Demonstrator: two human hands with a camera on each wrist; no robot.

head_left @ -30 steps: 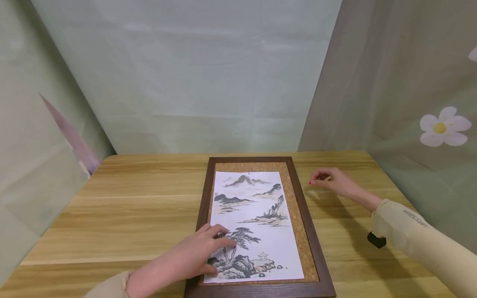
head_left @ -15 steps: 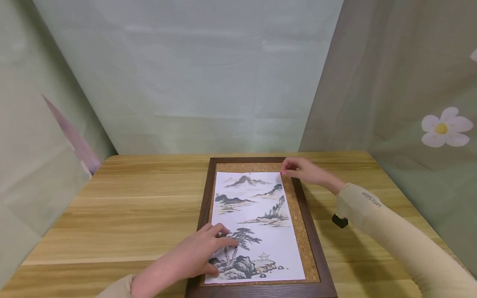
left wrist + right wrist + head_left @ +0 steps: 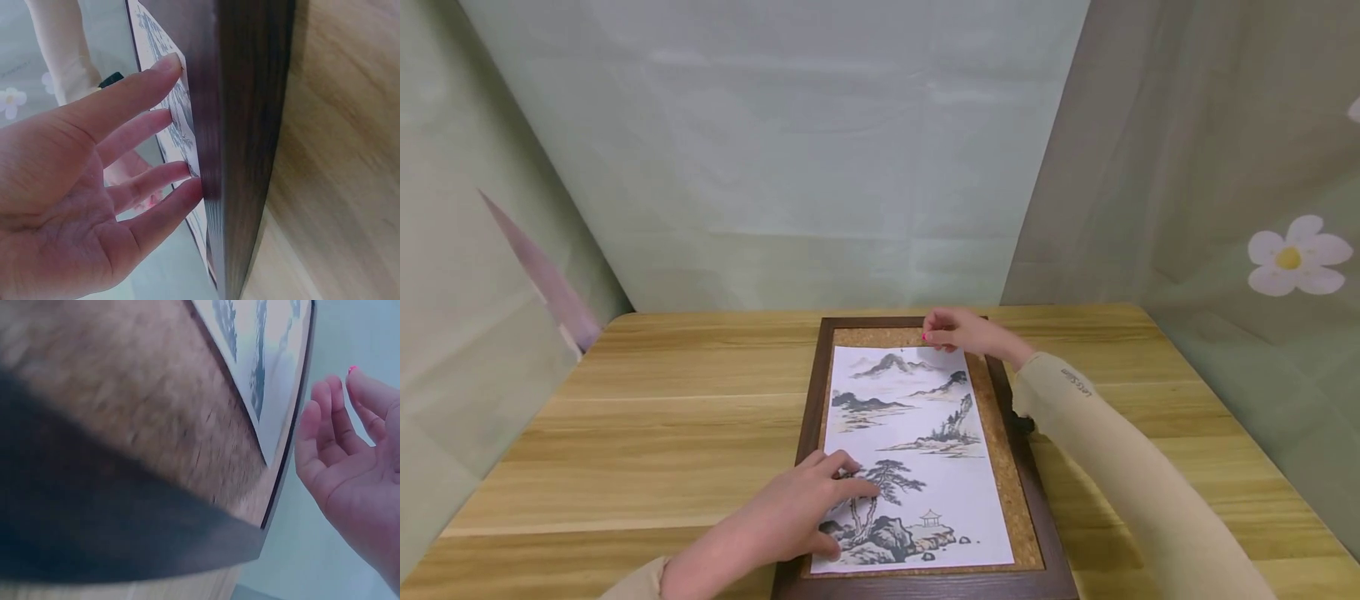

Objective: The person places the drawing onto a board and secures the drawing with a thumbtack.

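A dark wooden frame [image 3: 811,417] with a cork backing [image 3: 992,433] lies flat on the wooden table [image 3: 662,417], long side running near to far, at the table's middle. A sheet of paper printed with an ink landscape painting [image 3: 910,450] rests on the cork inside the frame, with a strip of cork visible along its right and far edges.

The left hand [image 3: 805,508] lies on the near left part of the painting, over the painted tree and rocks. Its fingers are spread and fairly straight, pressing flat on the sheet; nothing is grasped. The left wrist view shows the same hand [image 3: 81,200] with fingertips [image 3: 169,62] touching the paper beside the frame's dark edge [image 3: 250,144].

The right hand [image 3: 951,331] is at the far right corner of the painting, above the cork strip at the frame's far end. Its fingers are bent towards the thumb. The head view does not resolve whether something small is pinched, so its grasp cannot be told. In the right wrist view the right hand [image 3: 350,456] shows loosely curved fingers close to the frame's edge [image 3: 287,450].

A pale sleeve [image 3: 1120,475] covers the right forearm, which crosses the frame's right side. Green curtains [image 3: 775,150] surround the table; the right one carries a white flower [image 3: 1296,254].
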